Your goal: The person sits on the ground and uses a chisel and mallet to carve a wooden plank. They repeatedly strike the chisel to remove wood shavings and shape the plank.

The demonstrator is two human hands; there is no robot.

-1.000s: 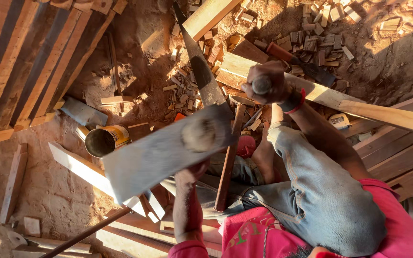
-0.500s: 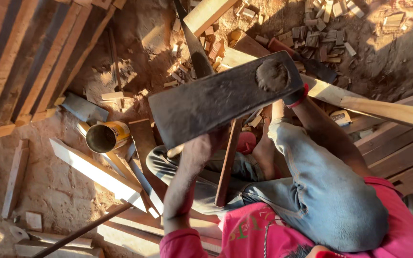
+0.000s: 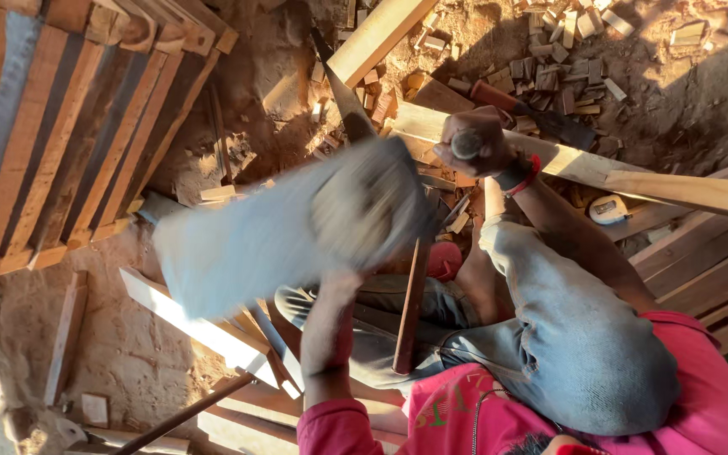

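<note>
Dirt workshop floor (image 3: 128, 354), sandy, littered with wood. Stack of long planks (image 3: 52, 143) upper left, reddish and grey, laid side by side. More boards (image 3: 701, 261) at right edge. Pale long plank (image 3: 634, 173) running across upper right, resting on the pile. Seated person's bent knee in grey trousers (image 3: 583, 337) centre right, pink shirt (image 3: 482, 413) at bottom. Wide flat blade or board (image 3: 280, 232), grey, heavily motion-blurred, mid-frame, tilted, lower end toward left; probably a broad adze or chopping tool, too smeared to confirm. Left hand (image 3: 355, 211) closed around that blurred tool at its right end, forearm rising from bottom centre. Right hand (image 3: 475, 145) fisted around a round dark handle end, red band at the wrist, sitting just over the pale plank. Narrow reddish stick (image 3: 410, 312) upright between the legs, near the foot. Handsaw blade (image 3: 343, 93) lying behind the blurred tool. Small tape measure (image 3: 608, 211) under the pale plank. Scattered offcut blocks (image 3: 549, 67) across top right.
</note>
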